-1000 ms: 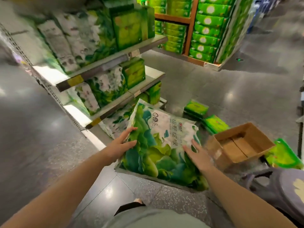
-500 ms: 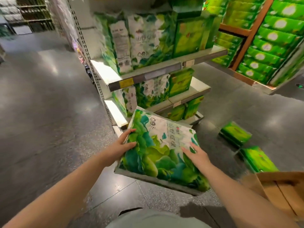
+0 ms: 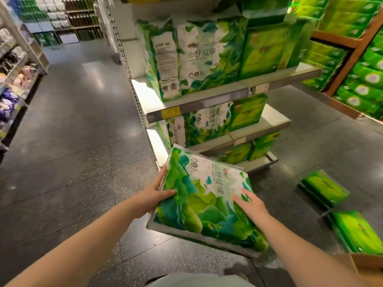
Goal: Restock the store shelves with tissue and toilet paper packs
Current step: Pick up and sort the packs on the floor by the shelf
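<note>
Lifted a little higher and nearer the shelf unit [image 3: 232,96] than half a second ago, with more of the aisle floor [image 3: 72,141] in view on the left. Held in mid-air between both hands: a leaf-printed toilet paper pack [image 3: 204,200], printed face up, tilted with its far edge raised. Long axis running from the near edge by the body toward the lower shelves; far corner pointing at the bottom shelf's left end. Left hand [image 3: 154,192] gripping the left edge, thumb on top, fingers along the side. Right hand [image 3: 251,201] pressed flat on the right face, fingers straight. Two bright green tissue packs [image 3: 325,188] lying on the floor to the right, near a cardboard box [image 3: 366,266].
</note>
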